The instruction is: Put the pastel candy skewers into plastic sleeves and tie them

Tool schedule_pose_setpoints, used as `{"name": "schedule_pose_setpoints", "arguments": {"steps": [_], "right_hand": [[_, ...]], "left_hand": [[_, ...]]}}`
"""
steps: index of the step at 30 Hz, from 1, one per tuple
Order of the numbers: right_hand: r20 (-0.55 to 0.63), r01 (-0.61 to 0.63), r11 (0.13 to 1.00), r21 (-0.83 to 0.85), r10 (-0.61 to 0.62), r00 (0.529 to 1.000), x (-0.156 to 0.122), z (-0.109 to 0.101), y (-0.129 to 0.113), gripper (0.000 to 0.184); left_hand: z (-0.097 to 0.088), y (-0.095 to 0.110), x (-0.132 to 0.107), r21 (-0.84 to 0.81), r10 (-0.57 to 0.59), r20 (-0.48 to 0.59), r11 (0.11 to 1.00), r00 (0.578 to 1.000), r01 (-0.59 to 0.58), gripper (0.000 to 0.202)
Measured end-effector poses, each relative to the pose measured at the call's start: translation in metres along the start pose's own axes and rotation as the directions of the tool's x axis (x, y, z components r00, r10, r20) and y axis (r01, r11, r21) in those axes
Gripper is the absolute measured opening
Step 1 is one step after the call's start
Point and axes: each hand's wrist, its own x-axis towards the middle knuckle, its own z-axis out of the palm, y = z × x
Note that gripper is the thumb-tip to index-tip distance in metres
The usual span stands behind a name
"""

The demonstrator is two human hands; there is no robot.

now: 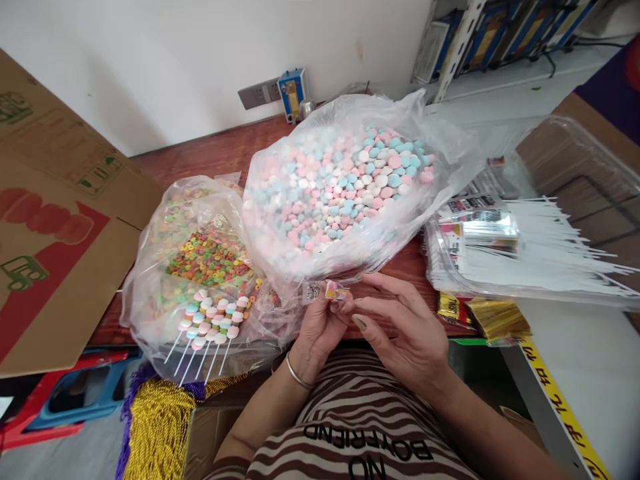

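Two bare hands come close together at the lower centre of the head view. The left hand [320, 330] pinches a small printed clear wrapper [314, 292] between thumb and fingers; its print is too small to read, and a pink-and-yellow bit at the fingertips is hard to make out. The right hand [407, 330] has its fingers parted just beside it; whether its fingertips touch the wrapper, I cannot tell.

Several candy skewers [213, 320] lie at lower left on a clear bag [143, 287] of coloured candy rings [207, 260], many blurred by the creased film. At upper centre, a larger bag [445, 150] partly veils pink, blue and white candies [375, 173]. White sticks [550, 233] fill a clear plastic tray at right, with labels too small to read. Gold twist ties [500, 319] sit below it. A cardboard box [55, 153] is cut off by the left edge.
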Motion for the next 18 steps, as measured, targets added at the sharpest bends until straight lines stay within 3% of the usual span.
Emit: {"name": "schedule_pose_setpoints", "arguments": {"steps": [4,9,14,18], "right_hand": [[0.029,0.020,0.998,0.051,-0.022,0.999,0.005,0.007,-0.004,0.020],[0.139,-0.012,0.986,0.164,-0.011,0.990,0.019,0.032,-0.012,0.036],[0.317,-0.002,0.980,0.199,-0.062,0.946,0.035,0.056,-0.020,0.009],[0.392,0.057,0.969,0.240,-0.151,0.907,0.045,0.070,-0.025,0.012]], "left_hand": [[-0.005,0.013,-0.010,-0.092,0.085,0.033,0.992,0.996,-0.081,0.044],[-0.027,0.023,-0.021,-0.095,0.131,-0.093,0.986,0.987,-0.140,0.044],[-0.044,0.028,-0.031,-0.144,0.215,-0.180,0.960,0.960,-0.242,0.048],[-0.064,0.043,-0.045,-0.167,0.272,-0.218,0.936,0.937,-0.311,0.053]]}}
